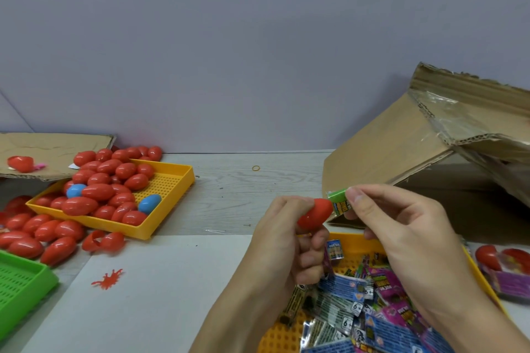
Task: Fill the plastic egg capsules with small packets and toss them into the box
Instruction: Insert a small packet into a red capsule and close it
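Note:
My left hand (282, 233) grips a red egg capsule half (314, 213) with its open end turned right. My right hand (401, 221) pinches a small green packet (338, 202) whose lower end sits at the mouth of that capsule. Under both hands lies a yellow tray (279, 337) heaped with several blue, pink and silver packets (361, 306). A big cardboard box (415, 152) with raised flaps stands at the right, just behind my right hand.
A second yellow tray (172, 186) at the left holds several red capsules (99, 190) and two blue ones (149, 203); more red ones lie spilled around it. A green tray (20, 284) sits at the left edge. Packaged red eggs (504, 269) lie at the far right.

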`<action>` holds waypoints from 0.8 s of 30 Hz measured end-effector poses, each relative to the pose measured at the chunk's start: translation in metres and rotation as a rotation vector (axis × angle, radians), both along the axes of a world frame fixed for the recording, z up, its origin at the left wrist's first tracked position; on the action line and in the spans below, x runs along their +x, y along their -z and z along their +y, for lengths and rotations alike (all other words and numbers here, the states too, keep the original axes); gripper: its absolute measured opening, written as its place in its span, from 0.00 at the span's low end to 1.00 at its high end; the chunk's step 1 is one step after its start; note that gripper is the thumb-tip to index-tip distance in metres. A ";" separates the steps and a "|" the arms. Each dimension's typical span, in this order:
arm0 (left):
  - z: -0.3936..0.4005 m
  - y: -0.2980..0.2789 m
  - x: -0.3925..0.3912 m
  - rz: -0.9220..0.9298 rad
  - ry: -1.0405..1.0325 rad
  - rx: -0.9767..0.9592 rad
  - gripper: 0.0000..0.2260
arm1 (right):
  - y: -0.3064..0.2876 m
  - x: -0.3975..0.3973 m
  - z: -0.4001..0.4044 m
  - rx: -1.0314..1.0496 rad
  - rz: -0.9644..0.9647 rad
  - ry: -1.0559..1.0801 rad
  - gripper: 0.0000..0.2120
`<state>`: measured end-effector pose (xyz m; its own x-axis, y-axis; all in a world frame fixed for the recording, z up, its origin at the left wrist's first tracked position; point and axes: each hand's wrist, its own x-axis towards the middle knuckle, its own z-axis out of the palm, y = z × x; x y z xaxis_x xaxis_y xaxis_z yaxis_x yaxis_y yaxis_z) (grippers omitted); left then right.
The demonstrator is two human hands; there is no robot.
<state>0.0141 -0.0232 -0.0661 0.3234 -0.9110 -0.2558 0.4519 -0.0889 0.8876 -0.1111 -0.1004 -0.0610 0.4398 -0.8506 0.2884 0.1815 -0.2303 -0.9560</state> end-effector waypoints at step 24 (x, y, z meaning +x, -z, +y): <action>0.002 -0.001 -0.004 -0.178 0.082 -0.079 0.07 | -0.003 -0.003 0.005 -0.096 0.049 0.026 0.06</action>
<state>0.0106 -0.0210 -0.0652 0.2807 -0.9513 -0.1276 0.2813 -0.0455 0.9585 -0.1137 -0.0958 -0.0575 0.4334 -0.8315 0.3474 0.1278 -0.3249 -0.9371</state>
